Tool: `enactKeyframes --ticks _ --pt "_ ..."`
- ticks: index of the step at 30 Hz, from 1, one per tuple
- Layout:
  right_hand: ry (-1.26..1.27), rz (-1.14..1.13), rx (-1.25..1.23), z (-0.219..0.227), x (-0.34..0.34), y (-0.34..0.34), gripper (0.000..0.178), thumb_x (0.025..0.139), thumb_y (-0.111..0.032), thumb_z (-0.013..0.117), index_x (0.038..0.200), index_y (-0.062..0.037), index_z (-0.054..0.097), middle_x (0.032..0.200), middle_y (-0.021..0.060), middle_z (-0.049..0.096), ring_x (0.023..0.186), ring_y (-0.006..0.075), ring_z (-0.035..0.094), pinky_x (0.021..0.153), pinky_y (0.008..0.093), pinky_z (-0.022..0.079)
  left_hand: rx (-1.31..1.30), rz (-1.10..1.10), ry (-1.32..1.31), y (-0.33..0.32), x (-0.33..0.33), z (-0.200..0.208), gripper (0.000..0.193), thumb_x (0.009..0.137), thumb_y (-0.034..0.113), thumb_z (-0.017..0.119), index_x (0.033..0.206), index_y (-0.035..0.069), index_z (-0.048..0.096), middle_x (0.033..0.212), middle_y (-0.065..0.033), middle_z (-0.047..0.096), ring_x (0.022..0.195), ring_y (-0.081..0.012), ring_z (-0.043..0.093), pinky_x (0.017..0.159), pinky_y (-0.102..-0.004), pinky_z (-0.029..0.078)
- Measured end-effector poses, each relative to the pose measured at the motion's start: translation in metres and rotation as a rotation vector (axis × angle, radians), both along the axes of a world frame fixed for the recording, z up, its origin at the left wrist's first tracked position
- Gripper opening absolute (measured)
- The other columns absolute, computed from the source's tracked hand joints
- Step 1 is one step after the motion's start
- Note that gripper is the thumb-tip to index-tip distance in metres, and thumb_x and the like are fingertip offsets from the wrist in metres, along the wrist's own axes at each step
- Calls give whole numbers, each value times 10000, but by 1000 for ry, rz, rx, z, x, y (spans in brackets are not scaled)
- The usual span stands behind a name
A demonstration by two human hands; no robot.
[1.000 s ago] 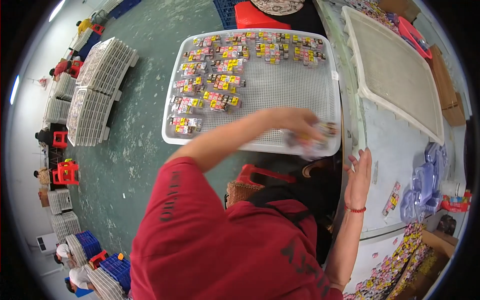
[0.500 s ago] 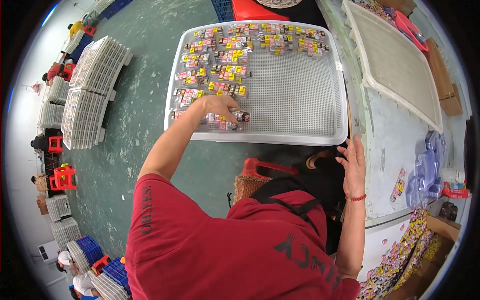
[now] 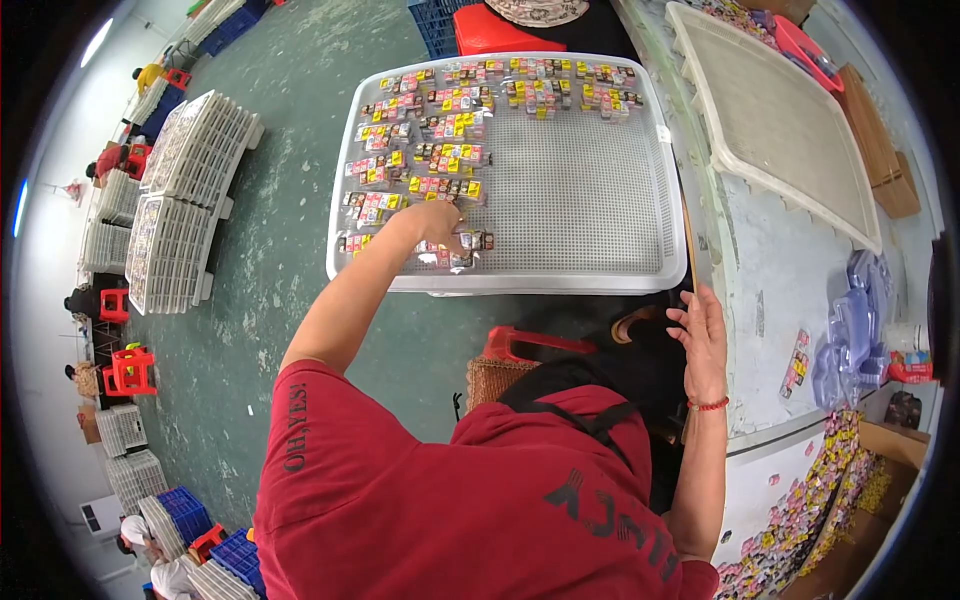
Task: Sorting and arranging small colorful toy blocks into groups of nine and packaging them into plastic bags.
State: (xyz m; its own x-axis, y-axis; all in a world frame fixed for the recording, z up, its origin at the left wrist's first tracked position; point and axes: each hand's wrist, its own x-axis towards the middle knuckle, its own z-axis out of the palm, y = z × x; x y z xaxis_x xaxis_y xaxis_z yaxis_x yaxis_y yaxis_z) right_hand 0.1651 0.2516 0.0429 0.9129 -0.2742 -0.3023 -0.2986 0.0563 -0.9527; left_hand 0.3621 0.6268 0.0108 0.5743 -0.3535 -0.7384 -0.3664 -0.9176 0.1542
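Down near left in perforated white tray (image 3: 560,284), left hand (image 3: 434,222) curls grip over clear-wrapped packet (image 3: 443,256), hold unclear; right hand (image 3: 703,338) loosely spread, empty. Sideways brush could skew close-set neighbouring packets (image 3: 445,189).

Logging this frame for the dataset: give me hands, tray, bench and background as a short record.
Left hand: over a pack at the tray's near-left part; grip unclear
Right hand: nothing visible in it, fingers loosely open, beside the bench
Tray: white, mesh-bottomed
Packs: columns at left, more along the far edge
Bench: white-rimmed panel, clear plastic shells
Background: stacked white trays, red stool
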Motion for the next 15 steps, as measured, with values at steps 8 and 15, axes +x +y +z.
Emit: enactKeyframes --ticks 8,15 --pt "-9 13 19 -7 -7 -6 463 979 -294 511 1359 -57 395 1198 81 528 932 114 571 755 241 471 92 -68 -456 -15 -8 14 404 704 341 774 980 62 677 979 -153 682 944 -324 654 806 -438 526" --pt "-14 27 -9 -11 -16 -12 402 979 -248 511 1328 -67 428 1176 56 543 926 107 573 745 236 469 -440 -358 -503 -71 -29 -28 248 793 222 654 990 72 643 1084 -124 624 1047 -292 567 909 -411 452"
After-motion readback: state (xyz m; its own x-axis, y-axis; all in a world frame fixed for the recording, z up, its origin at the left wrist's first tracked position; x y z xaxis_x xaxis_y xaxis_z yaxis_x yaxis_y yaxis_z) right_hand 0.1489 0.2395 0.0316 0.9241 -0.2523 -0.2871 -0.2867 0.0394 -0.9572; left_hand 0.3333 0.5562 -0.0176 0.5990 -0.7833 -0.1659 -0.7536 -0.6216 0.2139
